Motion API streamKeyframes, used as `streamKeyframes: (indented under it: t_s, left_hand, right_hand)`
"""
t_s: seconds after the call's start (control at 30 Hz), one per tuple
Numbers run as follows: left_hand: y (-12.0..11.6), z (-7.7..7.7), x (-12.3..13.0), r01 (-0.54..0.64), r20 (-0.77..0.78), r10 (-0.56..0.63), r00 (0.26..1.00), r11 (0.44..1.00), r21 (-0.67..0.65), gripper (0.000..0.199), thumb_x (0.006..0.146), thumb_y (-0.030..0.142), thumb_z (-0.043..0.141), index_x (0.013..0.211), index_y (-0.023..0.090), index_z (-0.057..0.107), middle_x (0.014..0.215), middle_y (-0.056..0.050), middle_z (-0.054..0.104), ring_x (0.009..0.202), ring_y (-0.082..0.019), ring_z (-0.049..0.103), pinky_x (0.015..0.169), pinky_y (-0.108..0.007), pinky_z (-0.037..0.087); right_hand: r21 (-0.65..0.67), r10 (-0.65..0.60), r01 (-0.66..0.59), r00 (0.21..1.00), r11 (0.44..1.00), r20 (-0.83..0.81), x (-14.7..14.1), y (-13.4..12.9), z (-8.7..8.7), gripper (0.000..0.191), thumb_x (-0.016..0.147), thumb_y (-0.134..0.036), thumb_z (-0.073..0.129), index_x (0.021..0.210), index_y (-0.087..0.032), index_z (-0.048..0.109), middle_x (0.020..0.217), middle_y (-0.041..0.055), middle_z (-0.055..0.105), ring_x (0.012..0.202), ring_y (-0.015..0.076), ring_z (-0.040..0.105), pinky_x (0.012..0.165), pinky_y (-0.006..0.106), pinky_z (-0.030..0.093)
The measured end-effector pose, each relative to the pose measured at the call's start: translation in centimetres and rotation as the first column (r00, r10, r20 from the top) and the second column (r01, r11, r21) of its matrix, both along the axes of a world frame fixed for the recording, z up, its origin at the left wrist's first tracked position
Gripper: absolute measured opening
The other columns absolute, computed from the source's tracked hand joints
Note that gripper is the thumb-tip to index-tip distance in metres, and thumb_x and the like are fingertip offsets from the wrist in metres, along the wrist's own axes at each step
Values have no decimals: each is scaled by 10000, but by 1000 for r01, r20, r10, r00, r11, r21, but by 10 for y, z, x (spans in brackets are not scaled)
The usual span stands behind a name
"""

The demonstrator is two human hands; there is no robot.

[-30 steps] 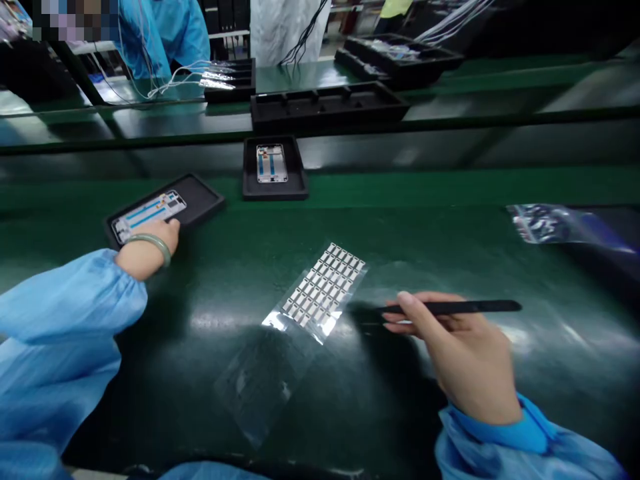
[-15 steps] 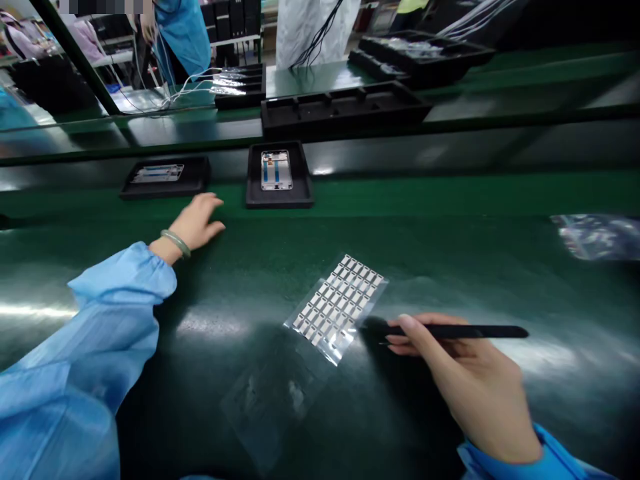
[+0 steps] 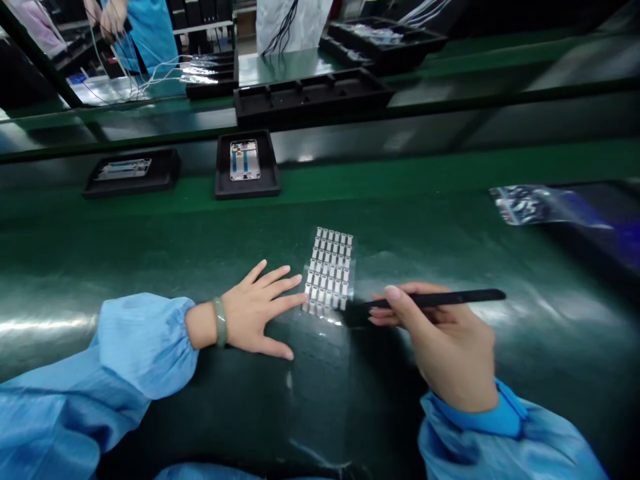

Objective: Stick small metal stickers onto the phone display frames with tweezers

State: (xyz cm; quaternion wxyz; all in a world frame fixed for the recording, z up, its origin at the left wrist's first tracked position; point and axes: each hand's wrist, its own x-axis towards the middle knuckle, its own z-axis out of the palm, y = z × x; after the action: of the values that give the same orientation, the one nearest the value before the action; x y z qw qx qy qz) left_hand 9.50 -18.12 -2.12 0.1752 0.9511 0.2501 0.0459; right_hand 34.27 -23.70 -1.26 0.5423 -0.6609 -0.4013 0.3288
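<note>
My left hand (image 3: 257, 310) lies palm down with its fingers spread. Its index fingertip reaches the left edge of a clear sheet of small pale stickers (image 3: 330, 263), arranged in rows. To the right of that sheet, my right hand (image 3: 445, 333) grips black tweezers (image 3: 465, 297) between thumb and fingers. The tweezers' dark tips point left, by the sheet's lower right corner; whether they touch it I cannot tell. Below the sheet, a transparent film (image 3: 320, 387) shows faintly on the green work surface (image 3: 425, 233).
Two small black trays, one on the left (image 3: 163, 170) and one nearer the middle (image 3: 273, 177), each hold a phone frame. A long black tray (image 3: 315, 97) sits on the ledge behind. At right lies a clear bag of parts (image 3: 530, 203). A co-worker's hands (image 3: 114, 17) show beyond.
My left hand has come down and right from near the trays to the sticker sheet, fingers now spread. The sheet has turned more upright in view. My right hand still holds the tweezers.
</note>
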Motion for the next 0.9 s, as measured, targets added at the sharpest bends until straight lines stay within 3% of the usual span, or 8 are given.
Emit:
streamKeyframes:
  t_s: [0.13, 0.23, 0.33, 0.57, 0.9]
  left_hand:
    - [-7, -8, 45, -162, 83, 156, 984, 985, 65, 849, 760, 676, 535, 1362, 95, 390, 1458, -177, 332, 1393, -323, 177, 1115, -573, 70]
    - [-1, -7, 72, -172, 101, 166, 981, 983, 56, 772, 819, 637, 495, 1368, 107, 380, 1471, -145, 324, 1400, -280, 176, 1129, -531, 122]
    - [9, -7, 89, -151, 55, 148, 987, 988, 44, 583, 883, 537, 479, 1324, 157, 445, 1441, -99, 392, 1382, -253, 243, 1117, -570, 124]
    - [7, -11, 97, -157, 45, 155, 987, 987, 44, 360, 934, 398, 466, 1232, 208, 534, 1372, -51, 491, 1324, -232, 361, 1084, -650, 76]
    - [3, -10, 100, -214, 87, 211, 973, 977, 20, 339, 917, 395, 495, 1205, 229, 563, 1351, -50, 515, 1310, -228, 382, 1089, -645, 74]
  right_hand:
    - [-1, -32, 32, 999, 999, -31, 7, 2, -4, 362, 664, -440, 780, 821, -164, 604, 659, 19, 664, 516, 182, 658, 498, 279, 601]
    - [-6, -93, 92, 994, 996, -59, 15, 6, -8, 377, 654, -454, 785, 792, -163, 588, 636, 15, 658, 499, 160, 647, 474, 236, 578]
    - [-17, -88, 87, 991, 996, -105, 18, 9, -12, 379, 654, -451, 786, 787, -165, 576, 637, 14, 659, 481, 155, 638, 455, 234, 567]
    - [-53, -51, 46, 992, 998, -112, 11, 12, -15, 381, 646, -448, 787, 777, -168, 564, 590, -10, 632, 477, 169, 637, 459, 262, 573]
    - [-126, -69, 49, 985, 991, -157, 11, 18, -12, 395, 607, -468, 791, 729, -146, 598, 494, -14, 582, 393, 131, 560, 364, 210, 491]
